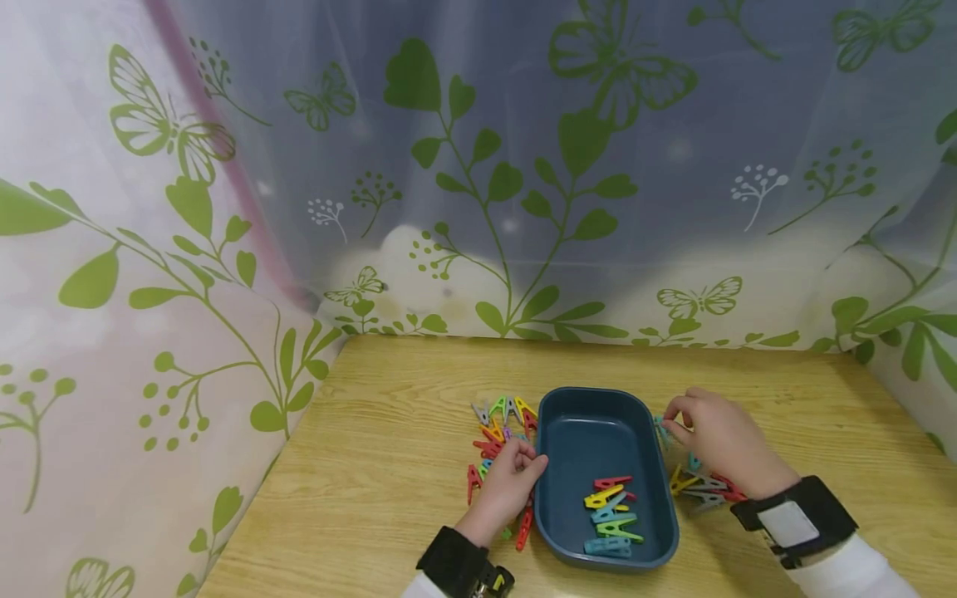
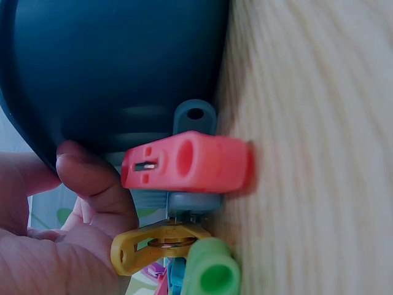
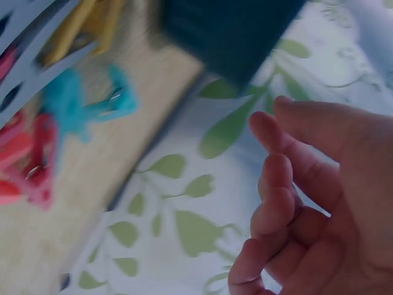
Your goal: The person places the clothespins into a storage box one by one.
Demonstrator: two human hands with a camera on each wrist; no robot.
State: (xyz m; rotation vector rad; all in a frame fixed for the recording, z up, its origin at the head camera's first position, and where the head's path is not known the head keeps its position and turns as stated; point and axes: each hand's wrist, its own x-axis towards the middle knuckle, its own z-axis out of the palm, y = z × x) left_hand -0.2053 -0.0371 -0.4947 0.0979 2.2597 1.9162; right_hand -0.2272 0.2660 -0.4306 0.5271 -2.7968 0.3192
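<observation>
Five pegs [image 1: 611, 517] lay in the tray [image 1: 557, 498] while piles on both sides remained, left hand [image 1: 510, 486] loosely curled holding nothing visible, right hand [image 1: 716, 440] reaching with empty, curled fingers.

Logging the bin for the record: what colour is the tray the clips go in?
Dark blue-teal, plain, no pattern. The tray shows best in the head view.

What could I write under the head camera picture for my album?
Two hands, left hand and right hand, reach into colourful clothes pegs piled on either side of a dark blue tray.
</observation>
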